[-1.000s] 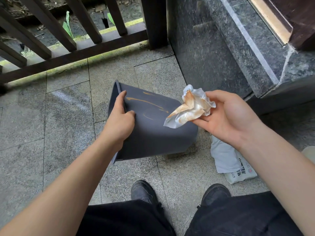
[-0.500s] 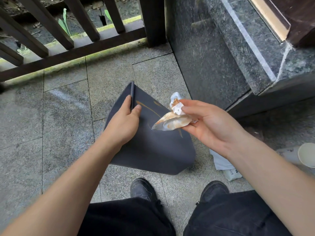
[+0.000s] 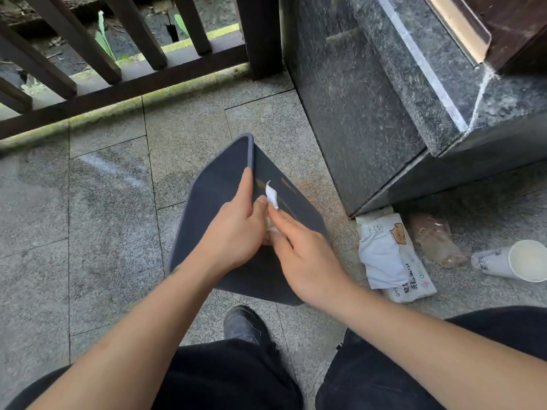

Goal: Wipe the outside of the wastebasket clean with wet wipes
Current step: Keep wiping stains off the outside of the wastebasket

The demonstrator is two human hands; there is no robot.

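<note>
A dark grey wastebasket lies tilted on the stone floor in front of me, its opening turned to the left. Orange-brown smears show on its outer wall near the rim. My left hand grips the rim, thumb on the outside. My right hand presses a crumpled white wet wipe against the outer wall right beside my left thumb. Most of the wipe is hidden between the two hands.
A white wet-wipe pack lies on the floor to the right, beside a crumpled plastic bag and a tipped paper cup. A dark stone step rises at right; a wooden railing runs behind. My shoes and knees are below.
My right hand has brought the stained wipe down from mid-air onto the basket wall next to my left hand. The basket has turned, so its opening shows more.
</note>
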